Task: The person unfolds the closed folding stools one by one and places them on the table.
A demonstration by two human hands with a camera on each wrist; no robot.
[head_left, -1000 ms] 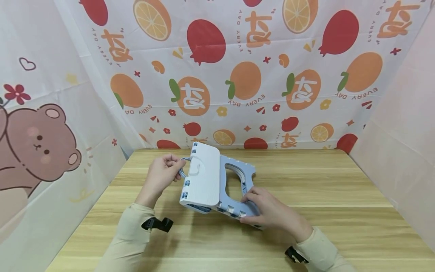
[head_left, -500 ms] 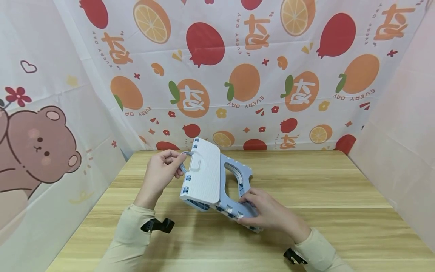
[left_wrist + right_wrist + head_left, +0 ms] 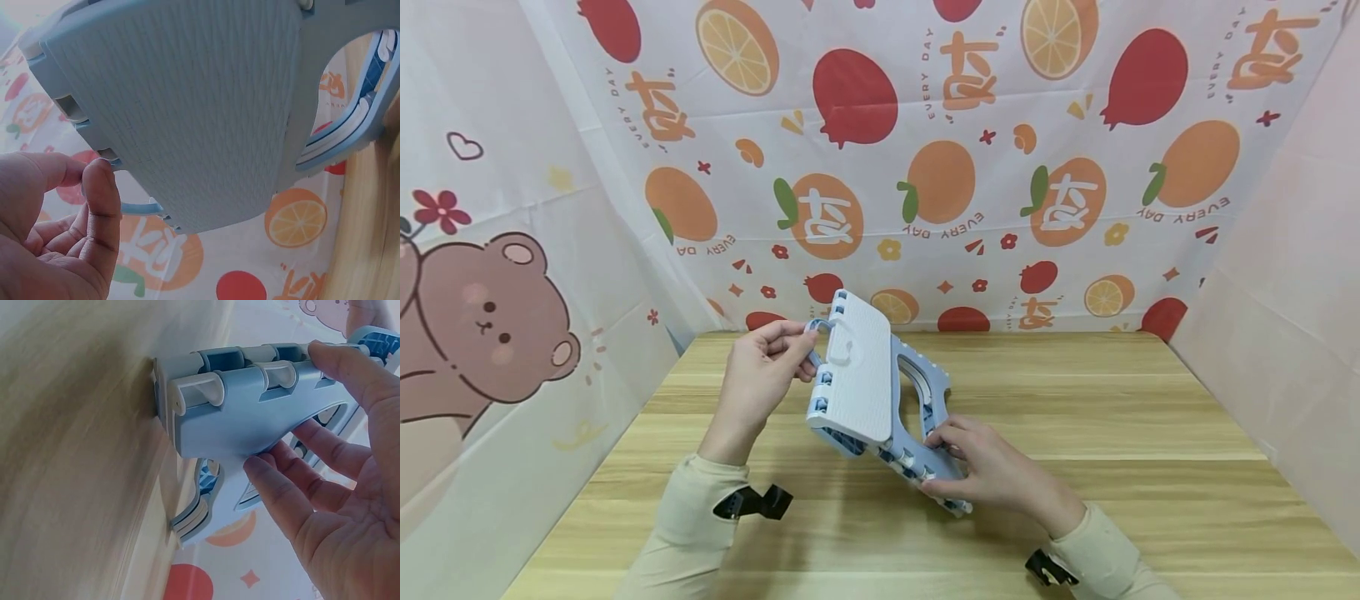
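A folding step stool [image 3: 863, 375] in white and light blue stands tilted on the tabletop, partly folded, its white textured panel facing up. My left hand [image 3: 763, 367] pinches the thin blue carrying handle [image 3: 140, 208] at the panel's left edge, thumb against index finger. On the other side, my right hand [image 3: 988, 467] grips the blue leg frame [image 3: 244, 419] near its lower end, thumb along the hinged edge and fingers in the cutout. In the right wrist view, the foot of that leg meets the wood. Much of the stool's underside is hidden.
The wooden tabletop [image 3: 1112, 433] stretches out around the stool. Behind it hangs a fruit-printed cloth [image 3: 910, 100], with a bear-printed cloth [image 3: 460, 333] on the left side. Black straps with small mounts [image 3: 752, 502] sit at both wrists.
The panel end of the stool has risen and shifted slightly right, tilting more steeply. My left hand has moved up and a little right with the handle; my right hand has barely moved.
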